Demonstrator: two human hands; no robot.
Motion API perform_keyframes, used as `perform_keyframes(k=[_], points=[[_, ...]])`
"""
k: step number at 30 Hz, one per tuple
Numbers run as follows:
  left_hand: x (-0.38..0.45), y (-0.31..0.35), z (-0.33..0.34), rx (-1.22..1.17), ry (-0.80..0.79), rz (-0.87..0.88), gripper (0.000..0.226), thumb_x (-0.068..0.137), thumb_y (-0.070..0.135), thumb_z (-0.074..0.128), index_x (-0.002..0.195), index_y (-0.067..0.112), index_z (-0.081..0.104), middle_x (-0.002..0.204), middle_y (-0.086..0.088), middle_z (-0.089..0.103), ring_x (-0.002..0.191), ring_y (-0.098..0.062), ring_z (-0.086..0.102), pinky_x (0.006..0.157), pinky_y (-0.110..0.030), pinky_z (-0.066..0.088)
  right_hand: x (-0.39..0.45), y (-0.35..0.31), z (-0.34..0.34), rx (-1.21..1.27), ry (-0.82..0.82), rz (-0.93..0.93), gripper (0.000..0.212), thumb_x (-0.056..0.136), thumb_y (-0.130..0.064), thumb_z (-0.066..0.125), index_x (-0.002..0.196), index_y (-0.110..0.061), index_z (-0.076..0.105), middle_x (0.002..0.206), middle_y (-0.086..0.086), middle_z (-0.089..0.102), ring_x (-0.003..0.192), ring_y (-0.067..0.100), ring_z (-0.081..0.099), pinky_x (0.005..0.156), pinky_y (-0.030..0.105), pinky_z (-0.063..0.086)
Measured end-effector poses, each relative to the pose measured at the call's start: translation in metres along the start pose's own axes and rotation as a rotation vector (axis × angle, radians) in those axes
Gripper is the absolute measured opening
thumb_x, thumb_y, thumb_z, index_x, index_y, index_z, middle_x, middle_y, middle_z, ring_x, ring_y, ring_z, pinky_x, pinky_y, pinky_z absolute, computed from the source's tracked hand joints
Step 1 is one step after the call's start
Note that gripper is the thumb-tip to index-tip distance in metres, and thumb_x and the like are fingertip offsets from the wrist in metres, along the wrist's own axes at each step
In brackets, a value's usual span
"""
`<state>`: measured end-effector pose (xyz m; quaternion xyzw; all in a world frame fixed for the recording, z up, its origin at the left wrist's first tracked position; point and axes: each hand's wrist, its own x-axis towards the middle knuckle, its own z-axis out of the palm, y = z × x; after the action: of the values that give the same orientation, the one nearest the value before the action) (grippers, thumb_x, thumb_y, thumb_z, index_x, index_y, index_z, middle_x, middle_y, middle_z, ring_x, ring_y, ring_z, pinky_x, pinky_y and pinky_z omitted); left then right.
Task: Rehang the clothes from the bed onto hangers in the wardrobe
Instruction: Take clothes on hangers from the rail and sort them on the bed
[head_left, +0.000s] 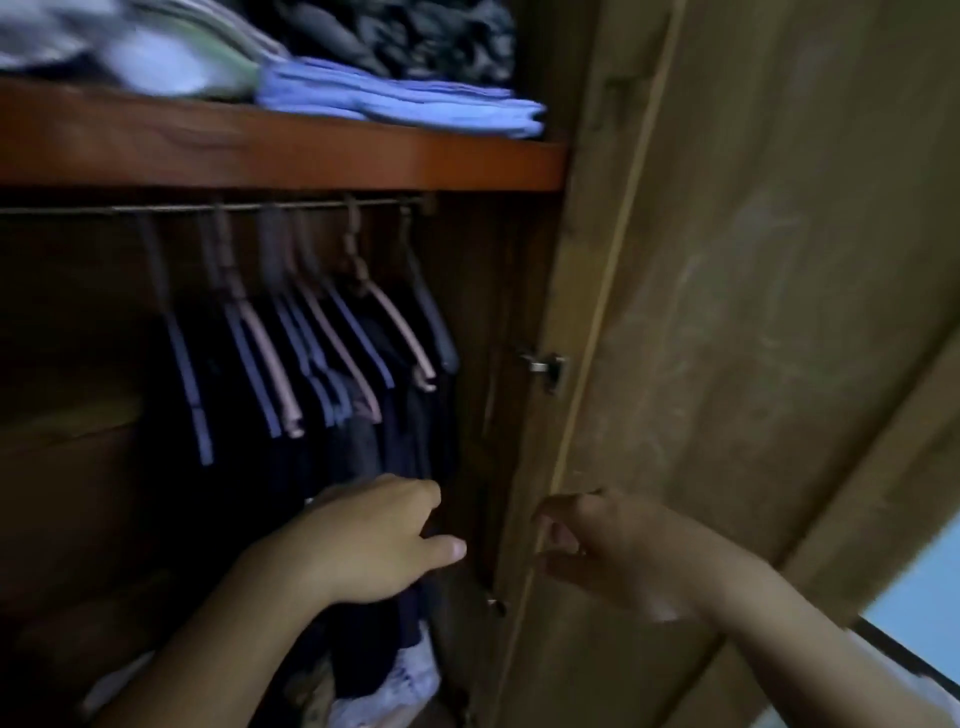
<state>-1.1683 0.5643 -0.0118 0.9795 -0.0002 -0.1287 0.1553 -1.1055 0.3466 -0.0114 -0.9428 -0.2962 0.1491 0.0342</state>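
The left hand (374, 540) has its fingers (447, 550) loosely apart against the dark hanging clothes (363, 441), gripping nothing that shows. The right hand (613, 545) curls its fingers toward the edge of the open wardrobe door (753, 312), apparently empty. Above the left fingers, hangers (395, 332) crowd the rail (208, 208); several look filled. The bed is out of view, so what remains cannot be told.

Matt wood door (727, 260); metal rail (156, 209); cloth stack (400, 98).
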Motion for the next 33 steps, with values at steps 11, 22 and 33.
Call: perform_keyframes(k=[11, 22, 33], points=[[-0.060, -0.134, -0.007, -0.067, 0.358, -0.425, 0.079, 0.096, 0.054, 0.049, 0.156, 0.020, 0.012, 0.162, -0.008, 0.017, 0.144, -0.030, 0.028, 0.113, -0.047, 0.033, 0.113, -0.177, -0.015, 0.184, 0.116, -0.371, 0.029, 0.097, -0.043, 0.056, 0.114, -0.021, 0.065, 0.107, 0.004, 0.068, 0.099, 0.025, 0.064, 0.088, 0.043, 0.054], [-0.069, -0.218, -0.004, -0.258, 0.240, -0.489, 0.091, 0.096, 0.047, 0.054, 0.156, 0.022, -0.009, 0.164, -0.012, -0.009, 0.151, -0.033, 0.002, 0.121, -0.048, 0.017, 0.212, -0.291, 0.007, 0.272, 0.257, -0.206, 0.052, 0.099, -0.046, 0.050, 0.130, -0.004, 0.043, 0.131, 0.021, 0.056, 0.119, 0.041, 0.056, 0.090, 0.043, 0.048], [-0.062, -0.237, -0.019, -0.248, 0.313, -0.467, 0.096, 0.093, 0.053, 0.054, 0.154, 0.028, -0.016, 0.165, -0.010, -0.004, 0.150, -0.034, 0.010, 0.119, -0.050, 0.022, 0.226, -0.294, 0.011, 0.382, 0.548, -0.274, 0.017, 0.089, 0.000, 0.041, 0.104, -0.002, 0.049, 0.098, 0.026, 0.065, 0.089, 0.044, 0.063, 0.063, 0.035, 0.036]])
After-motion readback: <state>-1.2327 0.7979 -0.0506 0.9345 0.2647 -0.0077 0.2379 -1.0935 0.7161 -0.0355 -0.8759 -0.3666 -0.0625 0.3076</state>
